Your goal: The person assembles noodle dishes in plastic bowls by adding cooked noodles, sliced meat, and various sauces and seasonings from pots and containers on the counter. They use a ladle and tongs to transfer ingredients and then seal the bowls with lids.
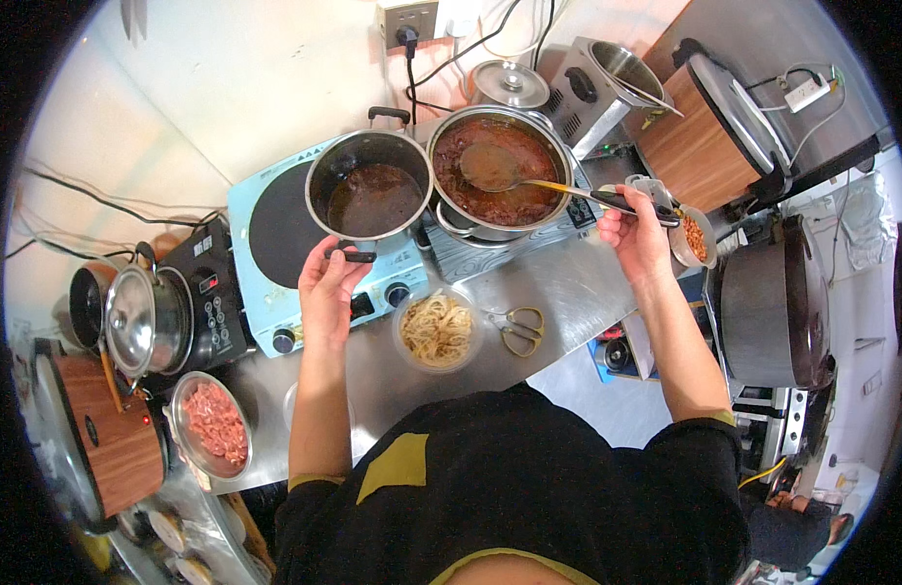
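My left hand [326, 292] is closed round the black near handle of a metal pot [326, 168] with dark broth low inside. The pot hangs or rests over the right side of a light-blue cooktop [388, 283]; I cannot tell which. My right hand [638, 234] grips the black end of a ladle [489, 169]. Its bowl, full of brown liquid, is over or in the reddish-brown soup of a larger steel pot [475, 232]. That pot stands right beside the first, on a wood-patterned cooker [514, 255].
On the steel counter are a bowl of noodles [436, 331], scissors [521, 331] and a bowl of raw meat [215, 424]. Peanut-like bits fill a tub [693, 239] near my right hand. A lidded pot [144, 317] stands left; cords run along the wall.
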`<state>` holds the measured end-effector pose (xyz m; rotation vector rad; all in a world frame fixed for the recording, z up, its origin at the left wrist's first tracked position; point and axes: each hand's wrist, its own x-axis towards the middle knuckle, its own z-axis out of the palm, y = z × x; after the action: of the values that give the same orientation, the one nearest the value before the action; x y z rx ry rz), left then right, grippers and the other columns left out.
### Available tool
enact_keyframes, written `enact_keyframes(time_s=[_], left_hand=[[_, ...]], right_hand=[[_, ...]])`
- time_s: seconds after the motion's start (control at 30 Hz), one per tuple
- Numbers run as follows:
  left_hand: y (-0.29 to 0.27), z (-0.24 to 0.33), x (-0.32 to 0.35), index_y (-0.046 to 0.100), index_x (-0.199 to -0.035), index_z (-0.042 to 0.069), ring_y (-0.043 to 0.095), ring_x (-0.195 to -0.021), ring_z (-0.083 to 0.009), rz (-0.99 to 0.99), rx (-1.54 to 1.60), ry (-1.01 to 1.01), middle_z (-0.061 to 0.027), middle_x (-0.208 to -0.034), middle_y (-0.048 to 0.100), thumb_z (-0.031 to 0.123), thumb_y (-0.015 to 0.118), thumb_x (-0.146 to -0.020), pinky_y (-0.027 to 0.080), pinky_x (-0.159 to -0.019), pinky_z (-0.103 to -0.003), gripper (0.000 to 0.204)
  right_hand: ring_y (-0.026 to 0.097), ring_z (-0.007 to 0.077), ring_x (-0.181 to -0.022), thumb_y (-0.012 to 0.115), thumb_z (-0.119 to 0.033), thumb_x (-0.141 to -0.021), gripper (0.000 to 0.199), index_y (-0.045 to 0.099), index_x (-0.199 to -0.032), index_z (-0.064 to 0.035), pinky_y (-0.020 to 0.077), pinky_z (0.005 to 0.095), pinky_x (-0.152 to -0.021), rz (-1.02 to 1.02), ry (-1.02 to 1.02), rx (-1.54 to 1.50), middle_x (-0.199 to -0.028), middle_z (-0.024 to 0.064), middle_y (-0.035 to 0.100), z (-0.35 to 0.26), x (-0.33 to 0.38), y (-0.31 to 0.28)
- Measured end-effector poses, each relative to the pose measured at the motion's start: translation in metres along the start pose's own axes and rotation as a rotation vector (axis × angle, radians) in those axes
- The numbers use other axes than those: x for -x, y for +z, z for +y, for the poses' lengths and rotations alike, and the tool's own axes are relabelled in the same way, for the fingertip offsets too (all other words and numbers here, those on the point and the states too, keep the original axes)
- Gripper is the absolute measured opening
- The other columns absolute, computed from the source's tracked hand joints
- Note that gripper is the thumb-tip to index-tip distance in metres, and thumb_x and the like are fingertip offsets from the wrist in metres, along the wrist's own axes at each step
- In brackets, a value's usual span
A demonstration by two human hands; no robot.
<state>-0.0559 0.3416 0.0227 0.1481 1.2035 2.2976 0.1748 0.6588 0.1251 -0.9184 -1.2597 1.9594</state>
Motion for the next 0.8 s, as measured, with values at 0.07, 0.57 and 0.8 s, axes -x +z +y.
enact_keyframes(time_s=[0.07, 0.57, 0.8], left_hand=[[0.001, 0.000, 0.000, 0.051, -0.115, 0.000, 0.065, -0.086, -0.0239, -0.003, 0.005, 0.002, -0.0133, -0.100, 0.062, 0.009, 0.055, -0.091, 0.055, -0.080, -0.037, 0.026], [0.002, 0.000, 0.000, 0.049, -0.116, -0.001, 0.064, -0.084, -0.0232, -0.004, 0.015, 0.002, -0.0117, -0.097, 0.060, 0.008, 0.053, -0.092, 0.054, -0.079, -0.037, 0.026], [0.002, -0.001, 0.001, 0.048, -0.117, -0.001, 0.064, -0.084, -0.0239, -0.011, 0.007, 0.002, -0.0125, -0.100, 0.059, 0.009, 0.053, -0.092, 0.055, -0.079, -0.037, 0.028]], right_hand=[[0.063, 0.0188, -0.059, 0.057, -0.028, -0.088, 0.031, 0.054, -0.107, -0.0036, 0.0528, 0.0284, -0.052, -0.003, -0.016, 0.026, -0.070, 0.0091, 0.061, -0.004, 0.003, 0.005], [0.065, 0.0202, -0.061, 0.056, -0.028, -0.089, 0.032, 0.053, -0.111, -0.0044, 0.0544, 0.0290, -0.053, -0.167, -0.031, 0.052, -0.073, 0.0100, 0.062, -0.016, 0.015, 0.072], [0.064, 0.0202, -0.059, 0.058, -0.018, -0.089, 0.021, 0.056, -0.102, -0.0028, 0.0542, 0.0304, -0.054, -0.276, -0.144, 0.112, -0.076, 0.0101, 0.061, 0.025, 0.034, 0.111]])
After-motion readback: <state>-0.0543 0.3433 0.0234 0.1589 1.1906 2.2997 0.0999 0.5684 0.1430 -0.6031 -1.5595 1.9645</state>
